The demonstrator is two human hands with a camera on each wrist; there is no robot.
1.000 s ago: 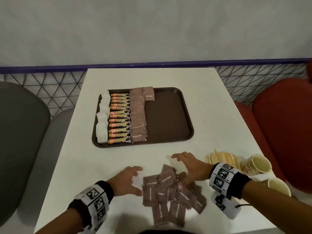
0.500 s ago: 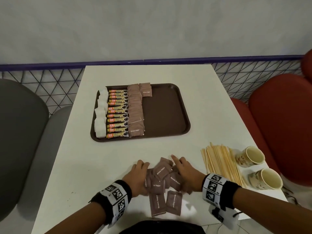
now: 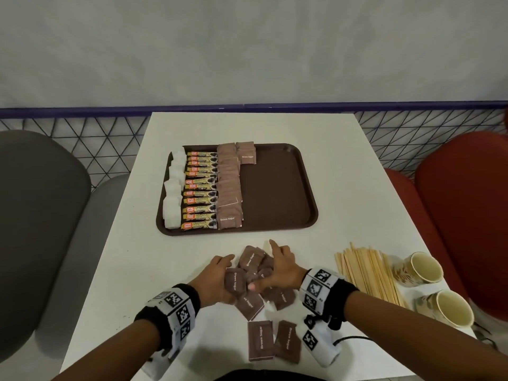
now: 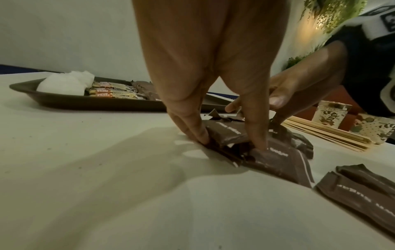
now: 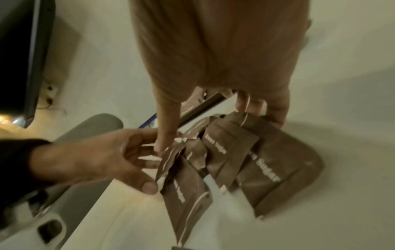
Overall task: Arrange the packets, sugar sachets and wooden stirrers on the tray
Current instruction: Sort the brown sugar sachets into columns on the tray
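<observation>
A heap of brown sugar sachets [image 3: 251, 261] [image 4: 226, 135] [image 5: 230, 152] lies on the white table's near side. My left hand [image 3: 220, 276] [image 4: 224, 128] and my right hand [image 3: 280, 268] [image 5: 218, 118] squeeze the heap from either side, fingers curled round the sachets. A few loose sachets [image 3: 261, 343] lie nearer to me. The brown tray [image 3: 277, 188] farther off holds white sachets [image 3: 173, 199], a row of coffee packets [image 3: 199, 189] and a column of brown sachets [image 3: 229, 185]. Wooden stirrers [image 3: 368, 273] lie in a bundle to the right.
Two paper cups [image 3: 424, 268] [image 3: 450, 307] lie at the table's right edge beside the stirrers. A grey chair [image 3: 35, 215] stands left, a red seat [image 3: 464, 204] right. A mesh railing [image 3: 110, 138] runs behind the table.
Both hands have closed in from the sides and gathered the spread sachets into a tight heap between them; a few sachets were left behind near the front edge.
</observation>
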